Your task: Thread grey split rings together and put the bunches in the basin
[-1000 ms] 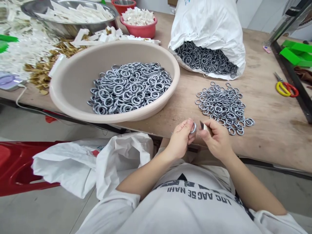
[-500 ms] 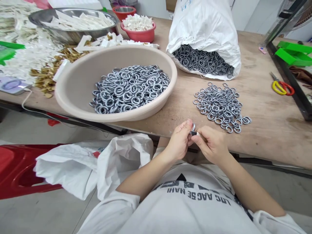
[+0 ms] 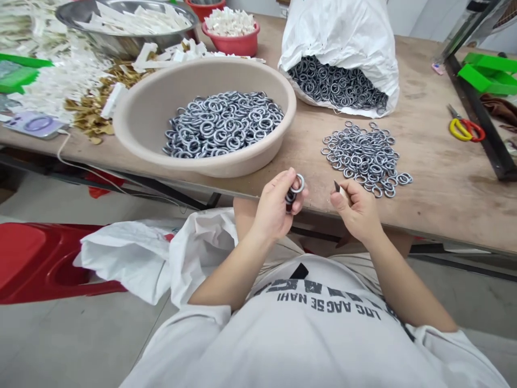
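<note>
My left hand (image 3: pixel 278 202) is closed on a few grey rings, one ring (image 3: pixel 298 184) upright at the fingertips and darker ones lower in the fingers. Between the thumb and fingers of my right hand (image 3: pixel 357 210) is a small knife (image 3: pixel 339 188) with a short dark blade and a pale handle, mostly hidden. The blade points up and left, apart from the rings. Just beyond my right hand lies a loose pile of grey rings (image 3: pixel 363 156). A beige basin (image 3: pixel 133 126) with many more rings stands beyond my left hand, near the table edge.
A white sack (image 3: pixel 339 32) of rings lies open at the back. Scissors (image 3: pixel 464 128) rest at the right by a black frame. White strips, a steel bowl (image 3: pixel 125 46), a red bowl (image 3: pixel 232 43) and a phone (image 3: pixel 34 125) crowd the left. Below hangs a white bag (image 3: pixel 197 242) beside a red stool (image 3: pixel 44 258).
My hands have moved apart. The blade came away from the ring; my left hand went left with the rings, my right slightly right with the knife. The view has shifted a little.
</note>
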The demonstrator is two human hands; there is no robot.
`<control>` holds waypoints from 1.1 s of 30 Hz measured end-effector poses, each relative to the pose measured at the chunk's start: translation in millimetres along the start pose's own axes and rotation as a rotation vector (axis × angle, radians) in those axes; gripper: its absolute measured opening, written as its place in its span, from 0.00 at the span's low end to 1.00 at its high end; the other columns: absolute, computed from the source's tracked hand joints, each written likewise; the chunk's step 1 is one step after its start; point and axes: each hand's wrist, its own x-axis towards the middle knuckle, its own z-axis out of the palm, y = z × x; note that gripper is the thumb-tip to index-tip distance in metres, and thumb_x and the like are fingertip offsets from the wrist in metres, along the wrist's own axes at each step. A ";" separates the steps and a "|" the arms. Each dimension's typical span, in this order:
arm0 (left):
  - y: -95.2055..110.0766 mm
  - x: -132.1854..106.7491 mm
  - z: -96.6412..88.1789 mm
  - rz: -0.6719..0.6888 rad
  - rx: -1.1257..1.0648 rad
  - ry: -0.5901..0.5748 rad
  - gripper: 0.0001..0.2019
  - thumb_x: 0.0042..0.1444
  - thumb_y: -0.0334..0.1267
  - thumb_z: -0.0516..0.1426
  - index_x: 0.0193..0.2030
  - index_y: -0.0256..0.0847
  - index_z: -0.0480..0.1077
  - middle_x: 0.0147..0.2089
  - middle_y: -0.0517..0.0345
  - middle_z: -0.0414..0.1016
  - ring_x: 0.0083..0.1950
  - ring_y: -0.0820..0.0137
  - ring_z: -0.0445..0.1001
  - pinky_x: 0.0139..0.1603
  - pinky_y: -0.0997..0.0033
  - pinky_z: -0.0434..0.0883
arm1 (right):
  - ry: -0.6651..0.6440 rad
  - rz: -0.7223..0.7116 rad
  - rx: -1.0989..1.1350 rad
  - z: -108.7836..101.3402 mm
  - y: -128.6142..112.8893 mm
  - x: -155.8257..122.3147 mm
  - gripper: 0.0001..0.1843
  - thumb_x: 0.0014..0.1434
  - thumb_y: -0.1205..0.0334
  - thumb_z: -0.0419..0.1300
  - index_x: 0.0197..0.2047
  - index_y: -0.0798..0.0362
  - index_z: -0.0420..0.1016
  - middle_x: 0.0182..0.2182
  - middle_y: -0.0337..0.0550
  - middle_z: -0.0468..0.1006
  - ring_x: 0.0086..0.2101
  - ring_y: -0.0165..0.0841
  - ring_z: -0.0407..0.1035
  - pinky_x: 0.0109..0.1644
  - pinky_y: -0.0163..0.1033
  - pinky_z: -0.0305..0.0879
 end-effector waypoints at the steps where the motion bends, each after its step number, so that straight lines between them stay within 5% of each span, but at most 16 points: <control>1: 2.8 -5.4 -0.9 0.000 -0.004 0.005 0.19 0.55 0.51 0.62 0.28 0.39 0.61 0.26 0.62 0.71 0.17 0.82 0.58 0.17 0.80 0.51 | 0.012 0.008 0.009 -0.5 -2.7 -3.1 0.18 0.64 0.42 0.59 0.38 0.50 0.71 0.27 0.36 0.66 0.28 0.30 0.59 0.32 0.36 0.54; 10: 16.3 -39.4 -9.1 -0.034 -0.093 -0.049 0.15 0.52 0.43 0.61 0.26 0.39 0.59 0.26 0.63 0.71 0.18 0.83 0.58 0.18 0.80 0.51 | 0.119 -0.010 0.126 -3.3 -23.8 -21.3 0.19 0.64 0.42 0.58 0.36 0.50 0.71 0.24 0.34 0.60 0.24 0.28 0.51 0.28 0.36 0.49; 16: 23.4 -36.9 6.5 -0.060 -0.088 -0.111 0.12 0.51 0.41 0.61 0.35 0.42 0.62 0.25 0.65 0.71 0.17 0.82 0.57 0.17 0.81 0.48 | 0.180 -0.030 0.058 -25.5 -41.9 -21.6 0.19 0.64 0.42 0.58 0.39 0.50 0.72 0.24 0.34 0.61 0.25 0.28 0.52 0.29 0.36 0.50; 20: 22.2 -26.3 21.7 -0.121 0.020 -0.247 0.10 0.53 0.42 0.59 0.39 0.40 0.67 0.27 0.63 0.68 0.18 0.81 0.56 0.17 0.80 0.46 | 0.279 0.014 0.035 -40.8 -24.5 -27.8 0.17 0.64 0.44 0.60 0.40 0.51 0.74 0.26 0.36 0.65 0.26 0.29 0.56 0.30 0.35 0.53; 24: 49.4 -10.9 26.8 0.137 0.304 -0.263 0.11 0.59 0.45 0.58 0.35 0.38 0.70 0.27 0.63 0.63 0.21 0.81 0.56 0.19 0.78 0.49 | 0.332 0.057 -0.057 -50.4 8.1 -37.3 0.19 0.63 0.43 0.59 0.40 0.52 0.75 0.27 0.37 0.68 0.27 0.30 0.59 0.32 0.36 0.56; 29: 126.5 38.7 -4.9 0.874 0.963 0.150 0.09 0.63 0.44 0.58 0.39 0.40 0.70 0.33 0.58 0.70 0.34 0.72 0.68 0.39 0.68 0.67 | 0.293 0.076 -0.263 -67.0 37.7 -28.8 0.23 0.61 0.40 0.59 0.36 0.53 0.75 0.25 0.37 0.69 0.27 0.30 0.61 0.32 0.35 0.56; 31: 150.6 60.7 -28.1 0.858 1.316 0.284 0.09 0.63 0.43 0.58 0.40 0.40 0.71 0.36 0.55 0.73 0.39 0.66 0.71 0.47 0.60 0.68 | 0.278 0.072 -0.300 -73.0 46.6 -14.1 0.24 0.61 0.39 0.57 0.36 0.53 0.75 0.25 0.38 0.71 0.28 0.31 0.63 0.32 0.36 0.57; 33: 162.8 74.3 -48.7 0.646 1.589 0.267 0.09 0.61 0.43 0.59 0.40 0.40 0.71 0.37 0.51 0.75 0.42 0.61 0.72 0.49 0.55 0.68 | 0.270 0.071 -0.337 -75.2 54.1 5.2 0.24 0.62 0.39 0.55 0.36 0.53 0.75 0.26 0.39 0.74 0.28 0.32 0.65 0.33 0.36 0.57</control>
